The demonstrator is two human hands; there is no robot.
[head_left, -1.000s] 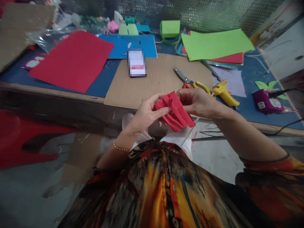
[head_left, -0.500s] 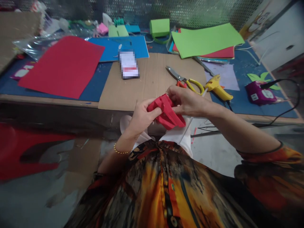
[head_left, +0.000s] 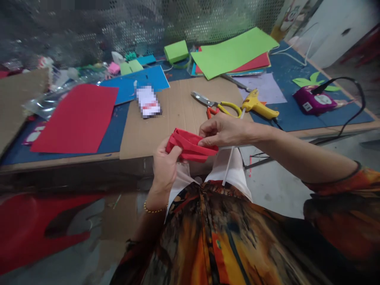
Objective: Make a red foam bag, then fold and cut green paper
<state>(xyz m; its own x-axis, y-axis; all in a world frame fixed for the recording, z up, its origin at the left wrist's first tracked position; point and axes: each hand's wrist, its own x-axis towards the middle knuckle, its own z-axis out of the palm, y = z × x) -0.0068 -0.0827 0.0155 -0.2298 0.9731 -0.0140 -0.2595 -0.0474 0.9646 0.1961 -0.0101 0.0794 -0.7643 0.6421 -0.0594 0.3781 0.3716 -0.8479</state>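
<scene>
A small red folded piece (head_left: 192, 148), paper or foam sheet with band-like layers, is held between my two hands above my lap, at the table's front edge. My left hand (head_left: 166, 164) grips its left end, thumb pressed on the near face. The fingers of my right hand (head_left: 218, 130) are closed at its upper right edge, the fingertips partly hidden by the red layers. Just beyond my right hand lie scissors (head_left: 228, 107) with yellow and orange-red handles. Beside them rests a yellow glue gun (head_left: 261, 106), with a long whitish stick (head_left: 229, 168) running down towards my lap.
Under the scissors lies a cardboard sheet (head_left: 175, 107) with a blurred-out phone (head_left: 148, 102) on it. A red sheet (head_left: 78, 118) is at left, green sheets (head_left: 234, 51) at the back. A purple box (head_left: 314, 99) with a black cable stands right. A red stool (head_left: 23, 225) is lower left.
The view has shifted, so the table sits lower and turned. The red piece has been tilted flatter in my hands, and my right fingers have moved along its upper edge.
</scene>
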